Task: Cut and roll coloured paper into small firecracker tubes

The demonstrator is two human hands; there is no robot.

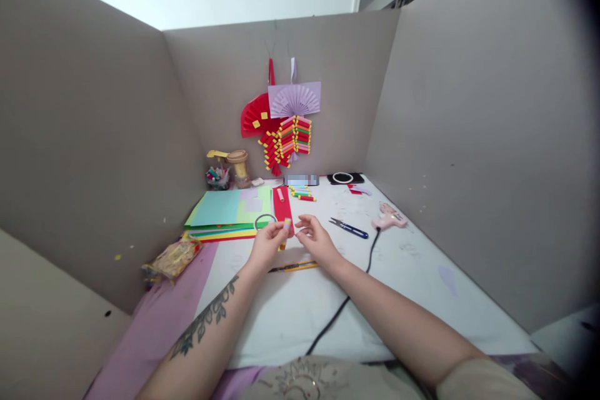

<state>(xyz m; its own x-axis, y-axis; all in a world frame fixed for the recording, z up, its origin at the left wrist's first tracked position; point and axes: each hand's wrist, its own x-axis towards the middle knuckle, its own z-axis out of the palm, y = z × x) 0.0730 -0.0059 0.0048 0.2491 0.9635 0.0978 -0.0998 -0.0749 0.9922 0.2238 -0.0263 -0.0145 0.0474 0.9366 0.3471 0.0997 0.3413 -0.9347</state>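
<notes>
My left hand point(269, 242) is closed in a pinch on a small rolled paper tube point(287, 225) with a yellow end, held just above the table. My right hand point(315, 236) meets it from the right, fingertips pinched at the same tube. Behind the hands lies a red paper strip point(282, 205) and a roll of clear tape point(264, 220). A yellow-handled craft knife point(295, 267) lies under my wrists.
Stacked coloured paper sheets point(229, 212) lie at the left. Blue thread snips point(349, 229), a pink glue gun point(389, 217) and its black cord point(342, 306) are at the right. Finished paper tubes point(302, 194), a pen jar point(218, 178) and hanging paper fans point(284, 119) sit behind.
</notes>
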